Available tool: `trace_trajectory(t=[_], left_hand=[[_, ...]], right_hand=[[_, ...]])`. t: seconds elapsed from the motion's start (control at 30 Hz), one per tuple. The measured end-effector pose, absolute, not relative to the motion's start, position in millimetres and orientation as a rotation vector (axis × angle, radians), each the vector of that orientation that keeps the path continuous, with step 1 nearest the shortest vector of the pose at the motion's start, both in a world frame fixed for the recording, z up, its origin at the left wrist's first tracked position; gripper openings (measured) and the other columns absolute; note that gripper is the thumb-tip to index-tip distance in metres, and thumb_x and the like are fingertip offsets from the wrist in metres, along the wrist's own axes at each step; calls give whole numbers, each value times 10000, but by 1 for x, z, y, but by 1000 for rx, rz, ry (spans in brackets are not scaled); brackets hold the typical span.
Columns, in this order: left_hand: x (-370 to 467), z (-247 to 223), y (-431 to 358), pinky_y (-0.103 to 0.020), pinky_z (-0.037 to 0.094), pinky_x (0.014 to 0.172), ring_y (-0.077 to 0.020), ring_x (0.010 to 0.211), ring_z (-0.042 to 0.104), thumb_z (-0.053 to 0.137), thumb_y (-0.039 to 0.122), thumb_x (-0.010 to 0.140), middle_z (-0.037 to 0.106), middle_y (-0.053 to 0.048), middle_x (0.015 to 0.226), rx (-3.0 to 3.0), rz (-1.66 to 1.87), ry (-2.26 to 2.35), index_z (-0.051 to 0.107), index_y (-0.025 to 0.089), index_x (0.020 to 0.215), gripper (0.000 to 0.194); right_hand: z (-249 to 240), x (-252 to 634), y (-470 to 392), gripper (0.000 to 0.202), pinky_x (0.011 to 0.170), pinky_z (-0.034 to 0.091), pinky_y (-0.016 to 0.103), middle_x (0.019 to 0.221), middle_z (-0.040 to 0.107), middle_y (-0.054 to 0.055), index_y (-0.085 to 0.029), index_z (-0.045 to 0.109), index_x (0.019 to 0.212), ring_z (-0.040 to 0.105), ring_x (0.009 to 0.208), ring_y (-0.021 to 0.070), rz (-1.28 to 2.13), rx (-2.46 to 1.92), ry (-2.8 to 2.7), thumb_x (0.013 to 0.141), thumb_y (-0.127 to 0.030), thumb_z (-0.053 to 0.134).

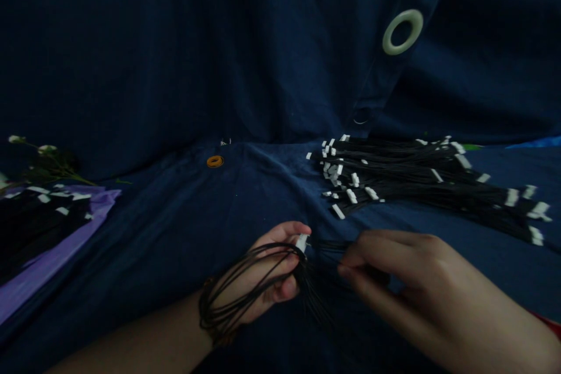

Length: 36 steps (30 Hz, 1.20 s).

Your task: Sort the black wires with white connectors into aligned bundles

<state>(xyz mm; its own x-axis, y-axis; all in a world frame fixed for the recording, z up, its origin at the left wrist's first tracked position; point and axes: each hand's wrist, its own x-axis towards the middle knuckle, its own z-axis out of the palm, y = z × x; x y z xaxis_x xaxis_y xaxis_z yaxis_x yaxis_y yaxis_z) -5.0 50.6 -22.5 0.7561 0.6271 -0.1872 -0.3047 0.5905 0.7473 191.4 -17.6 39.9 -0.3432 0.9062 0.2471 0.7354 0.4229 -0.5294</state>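
Note:
My left hand is closed on a white plug connector at the end of a bundle of thin black wires. Some of those wires loop back over the hand toward the wrist, and others hang below the connector. To the right, my right hand is closed, thumb and fingers pinching black wires that run toward the connector. Whether these wires end in the connector I cannot make out in the dim light.
A large pile of black wire harnesses with white connectors lies at the right. More harnesses rest on a purple bag at the left, beside white flowers. An orange-brown ring-shaped coil sits behind my hands. Dark blue cloth hangs behind.

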Motion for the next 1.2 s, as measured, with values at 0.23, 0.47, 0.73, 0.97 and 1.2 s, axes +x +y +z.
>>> trace_trajectory(t=[0.23, 0.47, 0.73, 0.97, 1.2], left_hand=[[-5, -25, 51, -72, 370, 465, 16, 499, 460, 607, 156, 762, 484, 18, 799, 805, 569, 412, 562, 269, 1067, 329], [-4, -22, 50, -68, 375, 461, 24, 490, 461, 624, 185, 754, 470, 21, 796, 829, 560, 450, 541, 265, 1075, 342], [1, -21, 52, -74, 340, 402, 15, 446, 463, 658, 196, 720, 490, 22, 787, 831, 560, 421, 559, 245, 1022, 322], [0, -22, 50, -69, 327, 377, 9, 425, 466, 643, 187, 730, 502, 23, 764, 844, 577, 433, 556, 236, 1016, 303], [2, -24, 53, -78, 360, 370, -3, 413, 479, 663, 163, 703, 521, 24, 748, 848, 578, 381, 581, 227, 993, 309]], right_hand=[[38, 192, -20, 149, 540, 372, 238, 699, 559, -5, -189, 578, 786, 526, 584, 96, 359, -1419, -2213, 840, -193, 439], [35, 191, -21, 169, 526, 344, 249, 670, 539, -13, -203, 553, 754, 509, 564, 106, 225, -1428, -2253, 858, -209, 420], [34, 190, -22, 185, 480, 332, 243, 625, 530, -12, -193, 511, 693, 500, 513, 110, 81, -1398, -2282, 850, -188, 414], [34, 189, -21, 187, 458, 349, 261, 584, 515, -4, -189, 518, 660, 502, 488, 125, 28, -1398, -2236, 818, -186, 418], [33, 187, -21, 189, 437, 354, 258, 584, 523, -1, -193, 517, 637, 500, 475, 124, 41, -1391, -2246, 801, -180, 424]])
